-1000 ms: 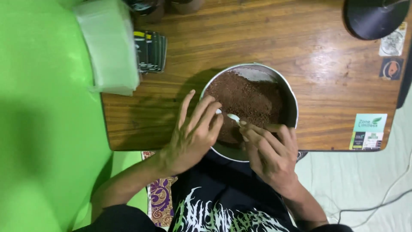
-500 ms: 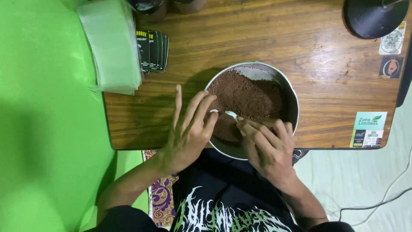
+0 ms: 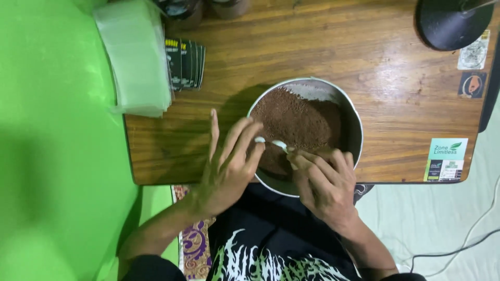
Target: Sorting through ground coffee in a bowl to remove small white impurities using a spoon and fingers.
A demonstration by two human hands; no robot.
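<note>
I am seeing my left hand (image 3: 226, 166) and right hand (image 3: 323, 182) meeting over the near rim of the metal bowl (image 3: 354, 125), fingertips pinching a small white piece (image 3: 271, 142) between them. The bowl is sitting on the wooden table (image 3: 312, 47), holding brown powder (image 3: 299, 122); beyond lie a stack of clear plastic bags (image 3: 138, 62) and dark cards (image 3: 185, 63).

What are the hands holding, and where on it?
Both hands pinch a small white thing over the bowl; what it is cannot be told.
</note>
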